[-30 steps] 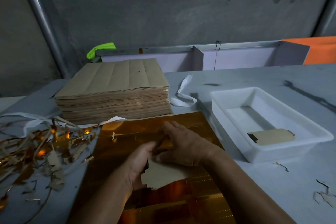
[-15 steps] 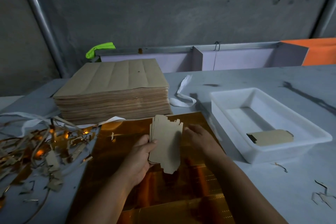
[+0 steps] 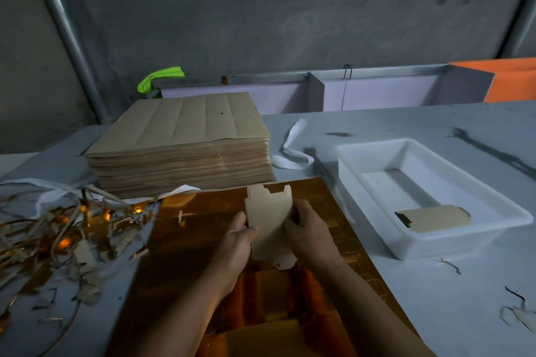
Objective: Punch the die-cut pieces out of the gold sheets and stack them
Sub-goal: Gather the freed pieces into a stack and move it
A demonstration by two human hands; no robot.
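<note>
Both hands clamped a thin bundle of notched, matte-brown die-cut pieces (image 3: 268,223), upright above glossy gold sheet (image 3: 203,255): L hand (image 3: 236,243) thumb on face, R hand (image 3: 311,236) fingers curled round edge. One flat piece (image 3: 435,217) lay in white plastic tray (image 3: 377,153).

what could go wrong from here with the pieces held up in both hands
1. The punched pieces are gripped only at their side edges by the left hand and right hand. The bundle might fan out or slip onto the gold sheet.
2. Their thin tabs could bend during squaring.
3. The scrap pile lies close on the left, so dropped pieces might get mixed in.
</note>
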